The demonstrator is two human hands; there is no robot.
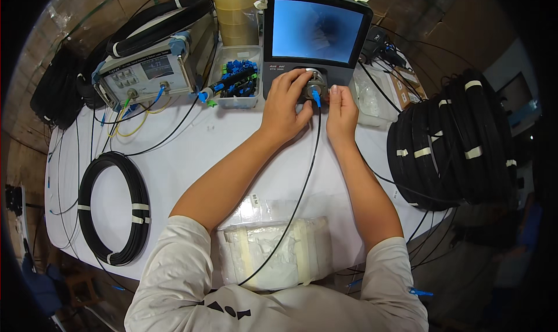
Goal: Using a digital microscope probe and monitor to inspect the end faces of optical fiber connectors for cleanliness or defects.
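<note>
I see both forearms reaching to upper centre. Left hand [283, 104] fingers curled round metal port [314, 87] below screen [317, 30]. Right hand [342, 112] fingers pressed together, pinching blue plug [317, 98] on black cable [302, 187].

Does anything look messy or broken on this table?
Nothing looks broken or spilled. The left hand and right hand hold a blue connector at the screen unit. Only loose yellow and black cables tangle beside the grey instrument box.

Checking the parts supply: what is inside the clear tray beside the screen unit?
The clear tray holds a heap of blue connector pieces, with a black probe lying across them. What sits underneath the heap is covered.
</note>
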